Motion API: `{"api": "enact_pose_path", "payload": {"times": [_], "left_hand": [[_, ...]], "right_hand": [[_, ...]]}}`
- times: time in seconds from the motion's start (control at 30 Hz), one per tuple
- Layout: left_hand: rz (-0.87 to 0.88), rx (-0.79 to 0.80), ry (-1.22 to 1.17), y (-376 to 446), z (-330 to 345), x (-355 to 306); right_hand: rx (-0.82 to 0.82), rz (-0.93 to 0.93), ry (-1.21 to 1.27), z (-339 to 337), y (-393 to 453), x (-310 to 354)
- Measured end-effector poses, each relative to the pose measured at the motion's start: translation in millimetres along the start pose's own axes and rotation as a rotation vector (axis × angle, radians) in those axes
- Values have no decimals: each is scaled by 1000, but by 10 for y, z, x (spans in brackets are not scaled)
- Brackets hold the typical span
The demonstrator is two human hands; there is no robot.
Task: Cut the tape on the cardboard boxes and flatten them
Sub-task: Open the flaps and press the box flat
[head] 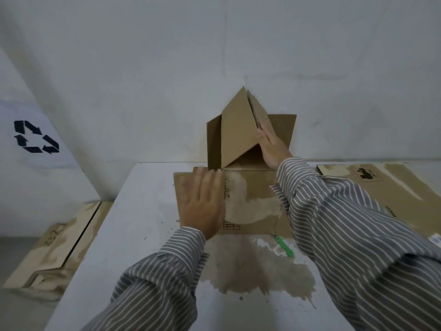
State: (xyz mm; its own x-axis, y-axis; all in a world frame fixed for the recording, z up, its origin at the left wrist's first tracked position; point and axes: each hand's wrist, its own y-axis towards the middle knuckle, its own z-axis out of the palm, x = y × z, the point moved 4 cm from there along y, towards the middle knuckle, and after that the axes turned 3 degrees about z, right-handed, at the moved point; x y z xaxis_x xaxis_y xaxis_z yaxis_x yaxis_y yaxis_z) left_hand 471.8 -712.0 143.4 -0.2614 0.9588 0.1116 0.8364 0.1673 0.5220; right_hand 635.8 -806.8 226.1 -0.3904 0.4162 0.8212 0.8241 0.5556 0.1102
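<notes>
A brown cardboard box (248, 199) lies partly collapsed in the middle of the white table (143, 235). Its near panel is flat and its far flaps (236, 130) stand up in a peak against the wall. My left hand (202, 204) presses flat with straight fingers on the left part of the flat panel. My right hand (272, 149) reaches into the raised part and pushes with straight fingers against the inner face of a tilted flap. A green cutter (285, 247) lies on the table just in front of the box, partly hidden by my right sleeve.
Flattened cardboard (386, 187) lies on the table at the right. More flat cardboard (55, 254) is stacked on the floor to the left of the table. A white bag (35, 137) with a recycling symbol stands at far left. The wall is right behind the box.
</notes>
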Motion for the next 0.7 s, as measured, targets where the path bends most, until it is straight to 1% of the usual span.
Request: {"api": "enact_pose_path", "payload": {"times": [0.07, 0.1, 0.13, 0.27, 0.37, 0.43, 0.5, 0.53, 0.57, 0.6, 0.63, 0.7], "left_hand": [[243, 41, -9, 57, 93, -243], [316, 85, 16, 114, 146, -337], [343, 138, 52, 189, 176, -411], [277, 272, 109, 484, 310, -511], [224, 255, 66, 540, 318, -536], [205, 243, 40, 533, 347, -527], [221, 205, 28, 524, 378, -502], [233, 191, 22, 531, 367, -491], [247, 181, 8, 542, 364, -486], [254, 178, -6, 545, 383, -484], [250, 182, -14, 546, 398, -482], [241, 181, -39, 543, 409, -483]], "right_hand": [[5, 9, 9, 0, 33, -19], [6, 7, 14, -6, 39, -22], [7, 2, 20, -13, 39, -24], [16, -5, 64, -68, 42, -35], [27, 4, 152, -127, 20, -49], [-59, 29, 252, -200, -1, -71], [-278, 30, 339, -292, -46, -103], [-428, -12, 343, -346, -99, -102], [-582, -96, 300, -404, -166, -81], [-699, -219, 211, -433, -226, -56], [-745, -357, 92, -412, -274, -25], [-691, -597, -251, -228, -311, 6]]}}
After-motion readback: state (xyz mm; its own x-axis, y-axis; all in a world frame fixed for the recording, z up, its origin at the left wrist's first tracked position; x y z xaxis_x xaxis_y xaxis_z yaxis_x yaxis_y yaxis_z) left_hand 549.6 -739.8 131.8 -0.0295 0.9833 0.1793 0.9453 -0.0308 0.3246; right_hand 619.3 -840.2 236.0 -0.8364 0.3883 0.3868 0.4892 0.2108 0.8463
